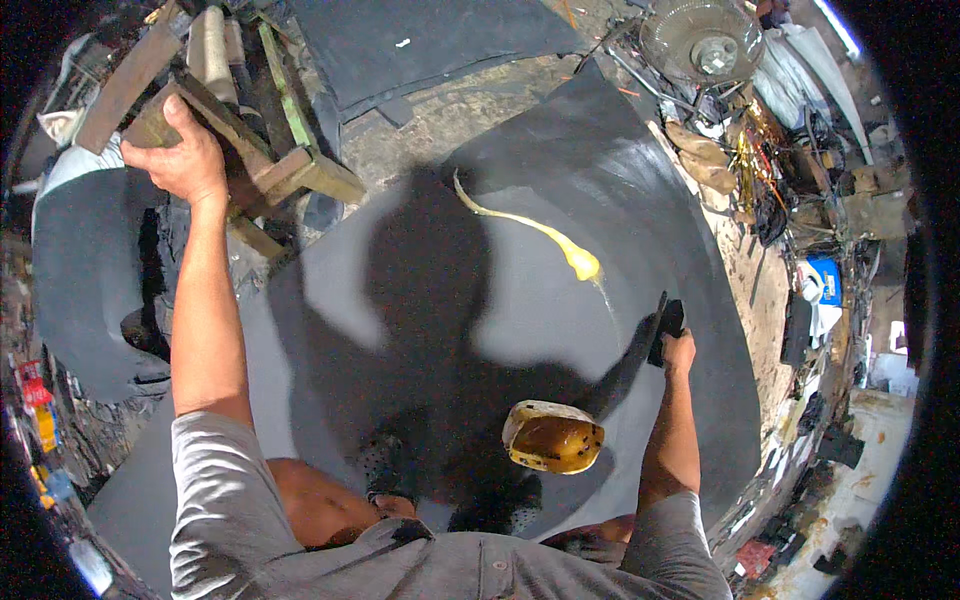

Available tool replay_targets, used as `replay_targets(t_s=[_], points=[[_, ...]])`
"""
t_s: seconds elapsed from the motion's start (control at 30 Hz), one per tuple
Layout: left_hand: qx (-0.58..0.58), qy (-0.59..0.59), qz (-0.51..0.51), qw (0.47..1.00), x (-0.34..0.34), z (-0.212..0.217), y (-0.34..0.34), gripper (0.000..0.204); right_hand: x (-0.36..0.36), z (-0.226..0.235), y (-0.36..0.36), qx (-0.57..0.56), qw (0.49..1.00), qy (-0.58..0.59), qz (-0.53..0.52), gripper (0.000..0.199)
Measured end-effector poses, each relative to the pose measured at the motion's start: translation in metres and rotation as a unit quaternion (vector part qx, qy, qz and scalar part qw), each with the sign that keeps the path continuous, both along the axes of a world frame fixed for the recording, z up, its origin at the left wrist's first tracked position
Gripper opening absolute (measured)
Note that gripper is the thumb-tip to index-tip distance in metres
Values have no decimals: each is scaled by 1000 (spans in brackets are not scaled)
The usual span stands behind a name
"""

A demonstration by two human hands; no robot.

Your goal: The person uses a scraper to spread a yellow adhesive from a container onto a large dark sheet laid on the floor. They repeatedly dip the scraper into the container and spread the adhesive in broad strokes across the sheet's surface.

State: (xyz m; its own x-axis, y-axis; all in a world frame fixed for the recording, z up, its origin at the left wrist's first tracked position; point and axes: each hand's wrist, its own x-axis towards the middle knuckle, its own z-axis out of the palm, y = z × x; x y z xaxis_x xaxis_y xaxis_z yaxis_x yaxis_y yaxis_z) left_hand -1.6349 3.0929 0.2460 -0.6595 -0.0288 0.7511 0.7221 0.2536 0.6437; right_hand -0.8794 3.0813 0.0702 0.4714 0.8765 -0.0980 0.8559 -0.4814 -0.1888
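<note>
Head view: left grip [185, 150] splayed by timber [240, 145], right grip [680, 350] clenching tool [672, 318] over sheet [570, 320], room before edge

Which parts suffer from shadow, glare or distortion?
Head view: the person's shadow darkens the middle of the sheet, though the yellow streak reads clearly; a bright strip glares at upper right; fisheye bending worsens toward the black surround.

A: The big sheet [540, 330]?
B: Matt, smooth; rubber or foam, can't tell. Streak [580, 260] on it's glossy, wet-looking.
A: Tub [548, 408]?
B: Plastic, approx. Shiny inside.
A: Held tool [672, 318]?
B: Matt black; mat'l unclear.
A: Timber [325, 178]?
B: Rough, dull wood.
A: Fan [700, 42]?
B: Metal-wire guard, w/ some shine. Shirt [450, 565]: matt cloth, creased.
</note>
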Motion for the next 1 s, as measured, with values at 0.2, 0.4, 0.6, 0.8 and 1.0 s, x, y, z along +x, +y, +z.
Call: replay_targets(t_s=[0.2,0.4,0.6,0.8,1.0], points=[[8,37,2,999,-37,5,5,99,9,20,-10,-21,997,49,64,35],[-30,19,40,999,-105,26,-22,95,-7,15,0,-16,989,96,115,27],[-17,148,24,989,-221,-8,-91,74,-77,-32,23,28,987,126,92,28],[-171,416,114,886,-329,-33,-172,53,-169,-30,52,43,994,79,60,37],[-93,83,-11,992,-218,-80,-203,58,-276,-8,95,-18,998,30,59,44]])
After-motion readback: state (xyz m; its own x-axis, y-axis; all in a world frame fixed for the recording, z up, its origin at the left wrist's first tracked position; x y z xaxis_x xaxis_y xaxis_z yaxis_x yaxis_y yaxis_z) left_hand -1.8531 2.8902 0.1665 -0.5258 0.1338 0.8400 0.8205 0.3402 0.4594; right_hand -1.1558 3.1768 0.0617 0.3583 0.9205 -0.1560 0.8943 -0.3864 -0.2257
